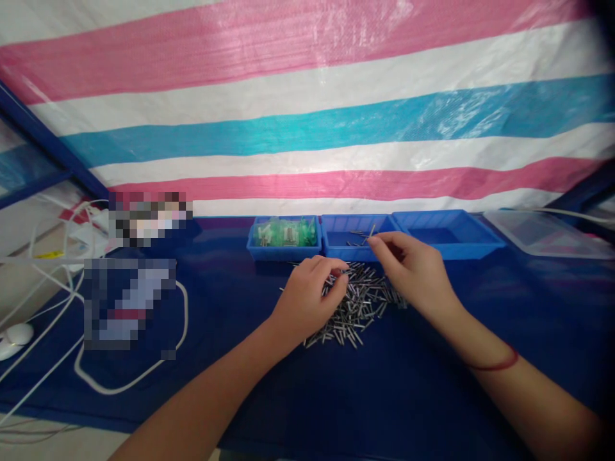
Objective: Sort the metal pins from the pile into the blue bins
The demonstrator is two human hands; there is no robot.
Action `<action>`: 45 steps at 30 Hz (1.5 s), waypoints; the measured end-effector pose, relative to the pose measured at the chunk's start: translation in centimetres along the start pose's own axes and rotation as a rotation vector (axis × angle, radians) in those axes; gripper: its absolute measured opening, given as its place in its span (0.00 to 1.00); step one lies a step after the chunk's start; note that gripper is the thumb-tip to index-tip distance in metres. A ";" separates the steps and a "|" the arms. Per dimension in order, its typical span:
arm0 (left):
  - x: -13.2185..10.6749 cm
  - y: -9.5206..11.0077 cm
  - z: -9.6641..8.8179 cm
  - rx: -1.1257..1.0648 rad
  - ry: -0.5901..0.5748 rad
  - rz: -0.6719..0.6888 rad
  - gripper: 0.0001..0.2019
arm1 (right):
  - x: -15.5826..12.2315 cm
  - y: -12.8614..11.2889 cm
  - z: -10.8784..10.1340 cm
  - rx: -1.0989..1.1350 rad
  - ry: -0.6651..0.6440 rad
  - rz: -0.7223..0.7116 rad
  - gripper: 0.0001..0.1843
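A heap of thin, shiny metal pins (pixel 358 307) lies on the dark blue table. At the heap's upper left, my left hand (pixel 314 288) is closed with its thumb and fingertips close together; what sits between them is too small to make out. My right hand (pixel 416 266) pinches a single metal pin (pixel 372 230) between thumb and forefinger, at the front right of the middle blue bin (pixel 336 246). Several loose pins (pixel 355 242) lie inside that bin.
Left of the middle bin, a blue bin (pixel 250 248) holds green-and-clear plastic packets (pixel 288 232). Another blue bin (pixel 446 234) stands to the right, beside a clear plastic lid (pixel 538 234). White cables (pixel 185 314) and a white mouse (pixel 16 339) lie at the left.
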State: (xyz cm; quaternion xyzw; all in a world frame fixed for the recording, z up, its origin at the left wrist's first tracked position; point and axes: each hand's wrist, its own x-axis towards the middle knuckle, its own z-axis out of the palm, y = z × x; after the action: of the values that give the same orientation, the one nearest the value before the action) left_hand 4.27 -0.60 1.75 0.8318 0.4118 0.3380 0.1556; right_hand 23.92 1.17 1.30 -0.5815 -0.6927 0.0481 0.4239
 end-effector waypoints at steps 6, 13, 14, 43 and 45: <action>0.9 -2.6 -2.4 0.555 0.089 -0.093 0.13 | 0.7 2.8 -0.2 -0.362 -0.069 -0.283 0.16; 1.5 -4.4 -3.9 0.645 -0.034 -0.091 0.11 | 0.5 3.6 1.2 -0.271 -0.224 -0.289 0.17; 1.6 -4.4 -4.1 0.638 -0.048 -0.090 0.10 | 0.6 3.5 1.3 -0.258 -0.231 -0.282 0.17; 1.4 -5.0 -4.6 0.652 -0.094 -0.051 0.12 | 1.4 5.9 -2.6 -0.464 -0.165 -0.155 0.30; 1.3 -5.0 -4.5 0.657 -0.100 -0.050 0.12 | 1.6 5.3 -2.4 -0.453 -0.183 -0.153 0.29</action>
State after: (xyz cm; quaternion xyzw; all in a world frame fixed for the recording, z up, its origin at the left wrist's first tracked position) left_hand -1.17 3.42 2.91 0.8427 0.5111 0.1417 -0.0925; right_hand 29.54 3.18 0.72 -0.6008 -0.7632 -0.0882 0.2208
